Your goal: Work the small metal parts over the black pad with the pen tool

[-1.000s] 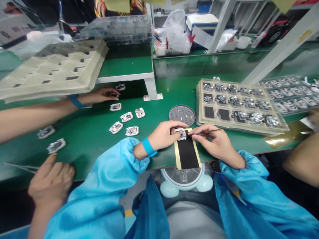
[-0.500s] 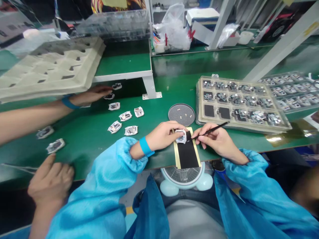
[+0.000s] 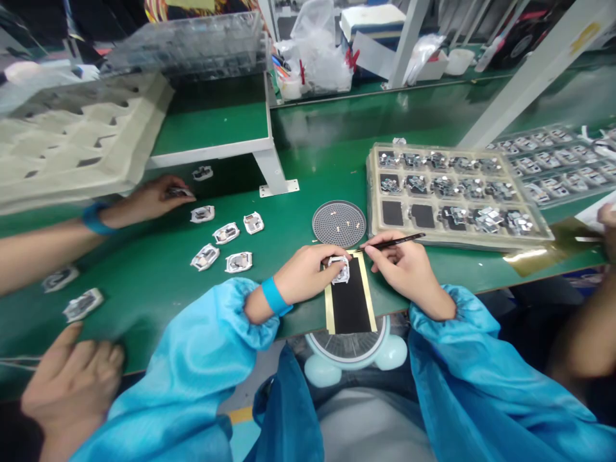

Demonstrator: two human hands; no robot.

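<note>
My left hand [image 3: 308,273], with a blue wristband, is closed on a small white watch housing [image 3: 343,272]. It holds the housing against a black pad [image 3: 353,308] edged with yellow tape at the table's front edge. My right hand [image 3: 404,266] grips slim black tweezers [image 3: 402,240], their tip pointing left near the pad's top edge, just beside the housing. Whether the tip holds anything is too small to see. Behind the pad lies a round grey perforated dish [image 3: 330,224] with several tiny light parts in it.
Several white housings [image 3: 239,262] lie to the left. A co-worker's hand [image 3: 154,202] holds one of them; another hand [image 3: 72,378] rests lower left. A parts tray [image 3: 452,239] stands at right. The shelf leg [image 3: 270,170] rises at back left.
The view has shifted slightly. My right hand has moved the tweezers' tip from the housing's side up to the pad's top edge. A co-worker's hand at left has picked up a housing.
</note>
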